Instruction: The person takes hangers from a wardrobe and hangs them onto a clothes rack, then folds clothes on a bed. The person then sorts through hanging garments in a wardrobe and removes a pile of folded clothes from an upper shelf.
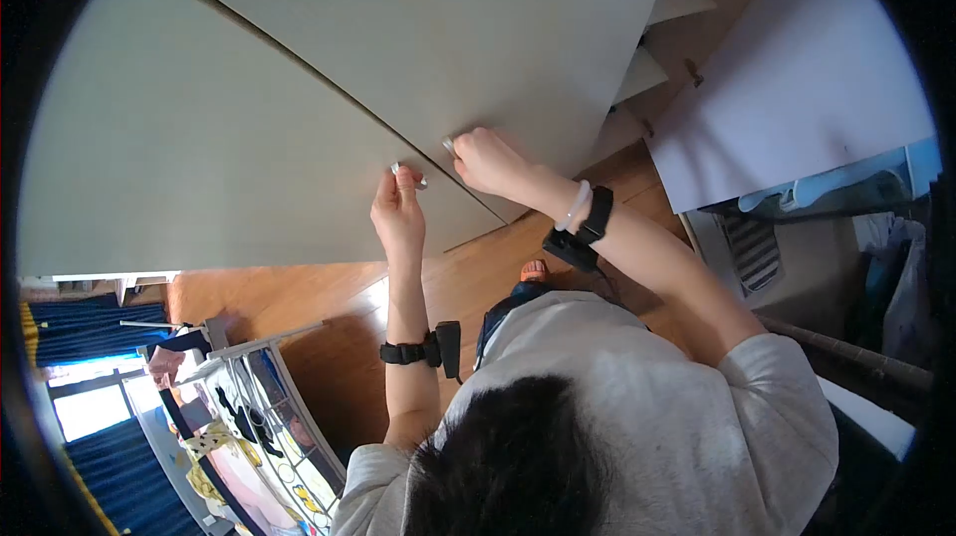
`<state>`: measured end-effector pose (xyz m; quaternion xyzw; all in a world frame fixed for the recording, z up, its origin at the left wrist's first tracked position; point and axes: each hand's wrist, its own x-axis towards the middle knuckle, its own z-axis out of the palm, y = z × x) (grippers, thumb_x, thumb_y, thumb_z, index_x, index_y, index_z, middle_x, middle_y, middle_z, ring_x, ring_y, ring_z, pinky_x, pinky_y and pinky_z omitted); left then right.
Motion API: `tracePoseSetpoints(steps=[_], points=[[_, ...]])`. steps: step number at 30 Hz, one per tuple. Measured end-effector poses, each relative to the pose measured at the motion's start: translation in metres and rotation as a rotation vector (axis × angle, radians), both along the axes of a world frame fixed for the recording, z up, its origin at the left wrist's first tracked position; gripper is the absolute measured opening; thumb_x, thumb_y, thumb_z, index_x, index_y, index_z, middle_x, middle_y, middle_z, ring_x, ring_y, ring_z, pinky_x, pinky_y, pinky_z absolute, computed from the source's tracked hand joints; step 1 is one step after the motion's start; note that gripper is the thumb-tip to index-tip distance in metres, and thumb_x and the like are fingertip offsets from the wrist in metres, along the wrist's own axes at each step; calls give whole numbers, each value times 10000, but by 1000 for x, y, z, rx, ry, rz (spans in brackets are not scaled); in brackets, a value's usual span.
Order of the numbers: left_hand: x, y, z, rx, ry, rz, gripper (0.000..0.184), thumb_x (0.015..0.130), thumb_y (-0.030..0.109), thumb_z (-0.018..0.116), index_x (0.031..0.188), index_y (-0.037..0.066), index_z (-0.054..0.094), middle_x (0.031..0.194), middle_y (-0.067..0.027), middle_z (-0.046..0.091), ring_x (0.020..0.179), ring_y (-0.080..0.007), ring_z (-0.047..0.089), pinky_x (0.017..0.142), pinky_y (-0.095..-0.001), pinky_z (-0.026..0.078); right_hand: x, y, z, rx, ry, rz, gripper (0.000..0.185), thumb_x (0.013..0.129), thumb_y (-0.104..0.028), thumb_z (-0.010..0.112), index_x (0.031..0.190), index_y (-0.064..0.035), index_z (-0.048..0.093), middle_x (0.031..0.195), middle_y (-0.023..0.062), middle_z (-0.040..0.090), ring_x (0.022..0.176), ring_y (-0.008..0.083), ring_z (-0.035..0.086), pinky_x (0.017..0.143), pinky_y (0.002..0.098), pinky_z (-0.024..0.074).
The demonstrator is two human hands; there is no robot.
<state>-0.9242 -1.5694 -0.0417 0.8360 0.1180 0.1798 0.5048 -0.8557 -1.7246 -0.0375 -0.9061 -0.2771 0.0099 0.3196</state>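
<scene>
Head view: left hand (398,215) and right hand (488,162) at neighbouring cabinet doors.
Left fingers pinch the left handle (396,169) on the left door (209,148); at its 2 o'clock, right fingers curl around the right handle (448,145) on the right door (428,33). An open door (797,88) stands toward 2 o'clock.

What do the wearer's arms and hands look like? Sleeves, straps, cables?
Left hand and right hand: bare, no gloves. Short light-grey sleeves. Left wrist: black strap, boxy black module. Right wrist: black band, dark box with thin cable, whitish bracelet.
</scene>
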Motion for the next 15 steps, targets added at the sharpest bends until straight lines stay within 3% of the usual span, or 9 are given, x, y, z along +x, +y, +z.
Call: tracePoseSetpoints(steps=[9, 15], points=[[15, 7, -10, 13, -122, -14, 315, 919, 243, 467, 782, -13, 587, 682, -76, 620, 586, -97, 498, 547, -263, 404, 9, 19, -5, -38, -47, -60, 101, 723, -86, 545, 726, -20, 621, 729, 192, 618, 712, 360, 613, 616, 458, 486], [14, 4, -3, 28, -118, 16, 324, 922, 239, 458, 768, -12, 591, 636, -36, 579, 575, -88, 466, 539, -255, 392, 6, 29, 0, -19, -6, -124, 105, 716, -90, 565, 752, -15, 629, 771, 183, 627, 738, 340, 617, 621, 451, 485]])
